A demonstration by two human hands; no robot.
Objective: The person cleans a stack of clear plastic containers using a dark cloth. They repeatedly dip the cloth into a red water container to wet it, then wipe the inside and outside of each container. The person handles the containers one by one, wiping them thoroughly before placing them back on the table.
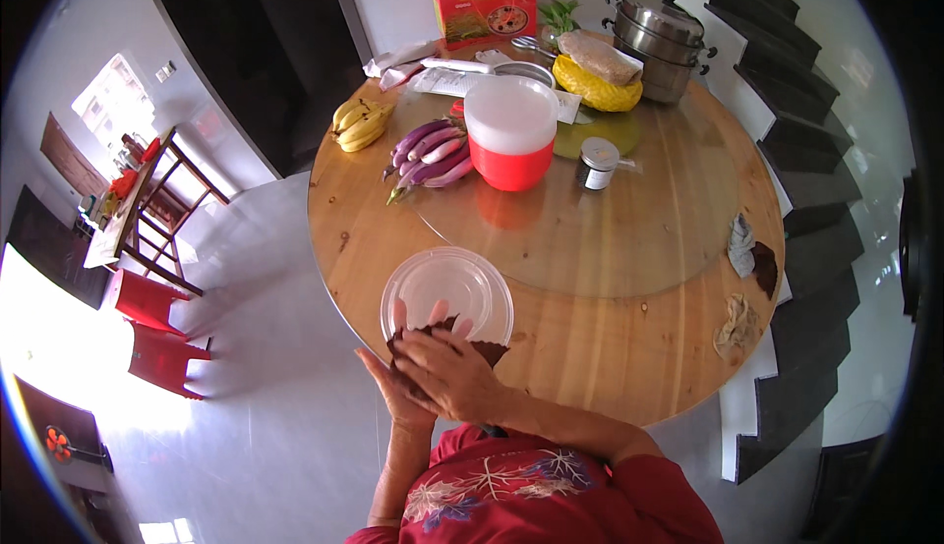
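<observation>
We have before us a large, round, pale-wood bench (590,372), with a wide, round, clear plastic bowl (447,274) at its near left edge. We judge the work under way but incomplete: the bowl is set out, while the handling at its near rim is not yet done. Our left hand (398,397) is open underneath, fingers outstretched; our right hand (452,372) lies across it, fingers lightly bent. Between them is a dark brown, jagged-edged cloth (487,352). With the right palm hidden, we cannot tell whether that hand grips it or merely presses.
</observation>
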